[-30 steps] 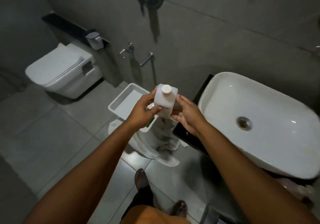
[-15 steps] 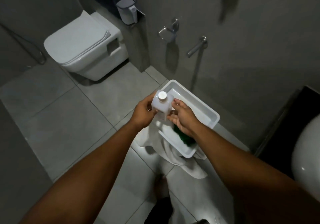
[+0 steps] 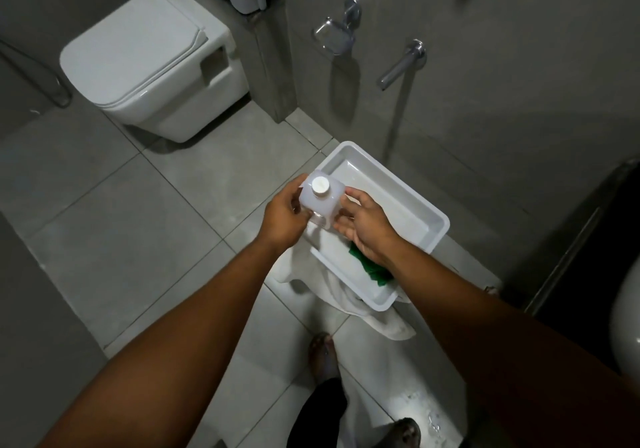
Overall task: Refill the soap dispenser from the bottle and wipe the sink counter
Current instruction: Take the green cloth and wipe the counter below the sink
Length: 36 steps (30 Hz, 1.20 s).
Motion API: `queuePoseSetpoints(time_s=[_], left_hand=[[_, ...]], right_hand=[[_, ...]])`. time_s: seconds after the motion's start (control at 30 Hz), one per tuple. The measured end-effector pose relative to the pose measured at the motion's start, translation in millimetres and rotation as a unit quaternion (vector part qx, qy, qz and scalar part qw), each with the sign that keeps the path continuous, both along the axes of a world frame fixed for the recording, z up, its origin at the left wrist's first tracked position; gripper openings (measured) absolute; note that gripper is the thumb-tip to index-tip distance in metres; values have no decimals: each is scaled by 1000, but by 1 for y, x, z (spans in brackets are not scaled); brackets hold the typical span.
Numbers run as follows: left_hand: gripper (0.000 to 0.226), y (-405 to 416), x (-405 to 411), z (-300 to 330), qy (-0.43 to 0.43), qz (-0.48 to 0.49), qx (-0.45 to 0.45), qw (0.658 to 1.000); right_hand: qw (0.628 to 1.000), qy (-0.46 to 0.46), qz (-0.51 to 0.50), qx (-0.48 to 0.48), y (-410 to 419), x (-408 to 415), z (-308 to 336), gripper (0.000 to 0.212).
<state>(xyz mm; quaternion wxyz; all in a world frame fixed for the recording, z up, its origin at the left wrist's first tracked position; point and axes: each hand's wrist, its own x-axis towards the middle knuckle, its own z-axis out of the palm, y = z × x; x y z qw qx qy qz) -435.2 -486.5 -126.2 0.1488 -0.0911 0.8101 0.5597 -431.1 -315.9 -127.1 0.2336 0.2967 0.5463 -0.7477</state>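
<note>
Both hands on one translucent white plastic bottle with a round white cap [image 3: 320, 201], held upright above the near corner of a white rectangular plastic tub [image 3: 420, 201] on the grey tiled floor.

My left hand [image 3: 282, 219] wraps its fingers around the bottle's left side; my right hand [image 3: 367, 226] presses curled fingertips to its right side. A green cloth [image 3: 370, 269] lies in the tub under my right wrist.

A translucent white square-bodied bottle [image 3: 320, 200] with a round white screw cap, still closed, stands upright near the middle of the frame. It is gripped from both sides, above the near left corner of a white tray.
</note>
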Motion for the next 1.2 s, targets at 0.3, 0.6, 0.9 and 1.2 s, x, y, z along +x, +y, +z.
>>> queuePoseSetpoints(time_s=[0.3, 0.6, 0.9, 1.2], left_hand=[[31, 27, 106, -19, 194, -115, -200, 954], [75, 28, 105, -59, 132, -376, -424, 813], [73, 27, 104, -61, 149, -369, -428, 812], [77, 46, 102, 38, 191, -363, -402, 819]], right_hand=[[796, 180, 263, 515, 60, 70, -26, 33], [614, 126, 459, 630, 57, 88, -65, 77], [663, 116, 409, 616, 53, 75, -67, 73], [805, 173, 230, 519, 89, 139, 36, 76]])
